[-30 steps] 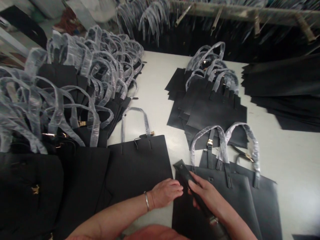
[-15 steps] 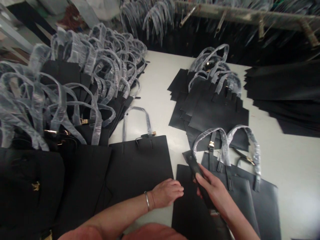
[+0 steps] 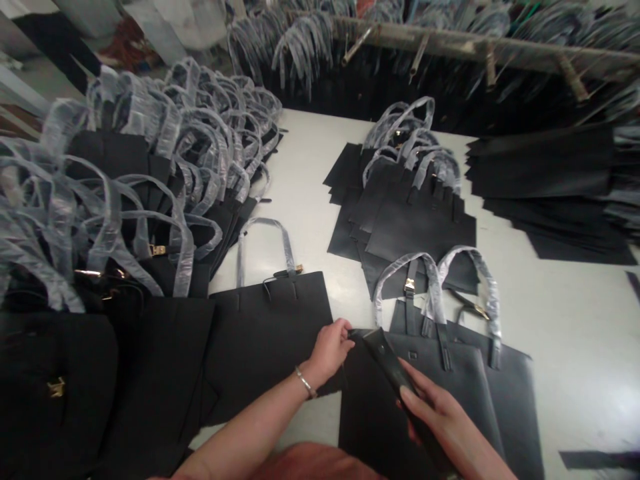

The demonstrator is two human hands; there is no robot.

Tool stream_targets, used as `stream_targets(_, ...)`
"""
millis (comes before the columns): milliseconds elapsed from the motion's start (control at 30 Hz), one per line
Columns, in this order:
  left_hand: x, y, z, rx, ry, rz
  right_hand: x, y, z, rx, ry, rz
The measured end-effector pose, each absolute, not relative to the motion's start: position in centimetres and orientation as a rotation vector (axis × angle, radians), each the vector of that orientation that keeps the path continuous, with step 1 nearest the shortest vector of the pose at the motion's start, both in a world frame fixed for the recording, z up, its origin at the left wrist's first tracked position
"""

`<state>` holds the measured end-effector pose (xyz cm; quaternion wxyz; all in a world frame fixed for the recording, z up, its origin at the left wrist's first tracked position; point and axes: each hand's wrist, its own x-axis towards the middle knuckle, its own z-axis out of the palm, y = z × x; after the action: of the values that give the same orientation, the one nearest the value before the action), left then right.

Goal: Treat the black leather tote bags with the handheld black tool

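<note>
My left hand [image 3: 327, 350] pinches the top left corner of a black bag panel [image 3: 367, 400] in front of me. In my right hand [image 3: 433, 403] is a long black handheld tool [image 3: 387, 363] with a flat, wide front end. That end lies close to the panel's top edge, just right of my left fingers; I cannot tell whether it touches. The panel's bag has a plastic-wrapped handle [image 3: 473, 257] and lies over another black bag [image 3: 523, 393]. A gold-buckled strap [image 3: 409, 287] stands behind it. Left of my left hand lies a black tote [image 3: 265, 333] with a wrapped handle.
Black bags with wrapped handles [image 3: 185, 160] are heaped on the left of the white table [image 3: 310, 160]. A smaller fanned pile [image 3: 420, 213] lies at centre back, and flat black pieces [image 3: 545, 167] at the right. A rack bar with pegs [image 3: 420, 53] crosses the back.
My left hand has moved up and now grips the panel's corner. The tool in my right hand has shifted down and slightly left, towards that top edge. The view has shifted slightly.
</note>
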<state>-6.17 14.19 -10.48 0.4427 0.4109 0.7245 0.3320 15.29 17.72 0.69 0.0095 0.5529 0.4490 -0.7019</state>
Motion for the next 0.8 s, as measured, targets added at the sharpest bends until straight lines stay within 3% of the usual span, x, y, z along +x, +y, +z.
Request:
stream_targets(200, -6.4, 12.9, -10.9, 0.349, 1.372, 1.165, 14.7, 17.3, 1.5, 1.588, 1.35, -2.336)
stream_targets(800, -4.0, 12.3, -7.5, 0.255, 1.246, 1.241, 16.0, 17.8, 2.3, 1.61, 1.35, -2.497)
